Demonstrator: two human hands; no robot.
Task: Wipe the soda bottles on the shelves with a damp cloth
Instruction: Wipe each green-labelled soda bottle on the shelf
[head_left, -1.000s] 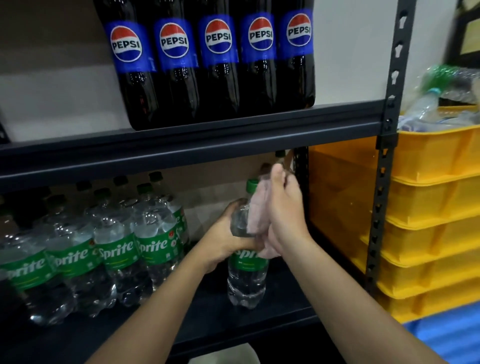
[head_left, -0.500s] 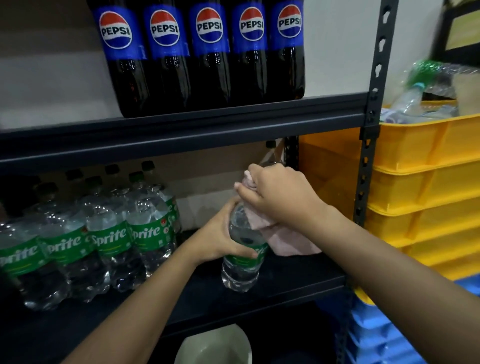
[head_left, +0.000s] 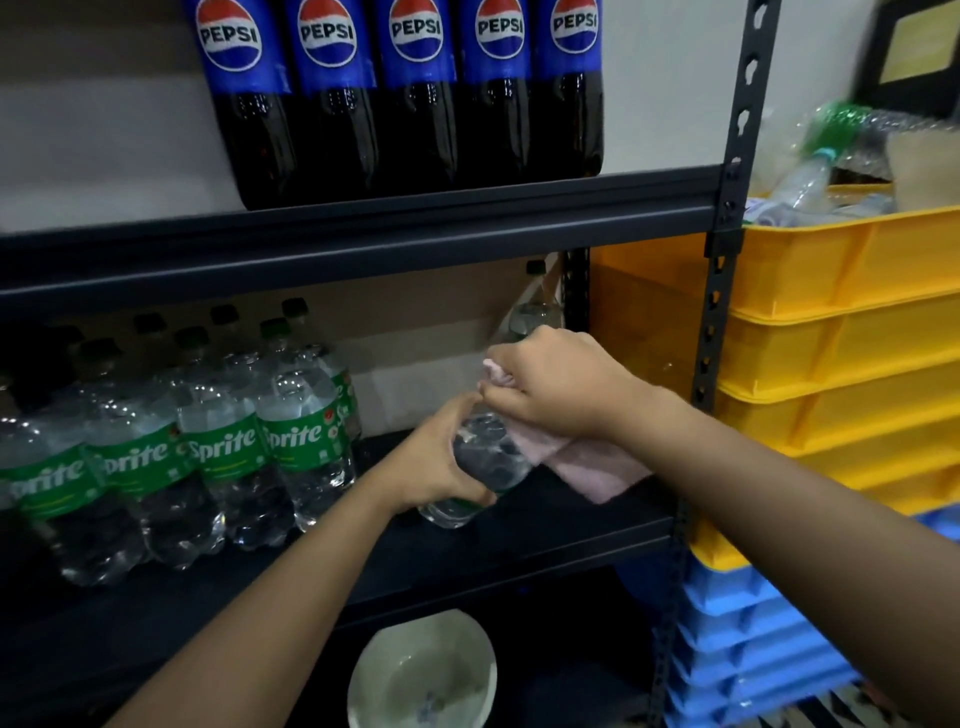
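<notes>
Clear plastic, with colourless soda inside and a strip of green label just showing under the fingers: that is the Sprite bottle (head_left: 480, 467) being cleaned on the middle shelf (head_left: 519, 535) of the dark metal rack. It stands apart from the others, tilted, its base on the shelf board and its top leaning toward the right hand. The left hand (head_left: 434, 470) has a grasping grip round the bottle's body, thumb across the front and fingers curled behind. The right hand (head_left: 558, 387) is clenched round the pink cloth (head_left: 582, 462) at the bottle's neck, so the cap is hidden; a small tuft of cloth sticks out above the fist and the rest hangs down to the right, touching the bottle's shoulder and trailing toward the shelf.

To the left on the same shelf stands a group of Sprite bottles (head_left: 218, 447), upright, green caps and green labels facing out. On the shelf above, a row of Pepsi bottles (head_left: 415, 93) with blue labels and dark contents stands side by side. Below the middle shelf sits a pale bowl (head_left: 423, 670). Right of the rack are stacked yellow crates (head_left: 852, 332) over blue crates (head_left: 748, 644).
</notes>
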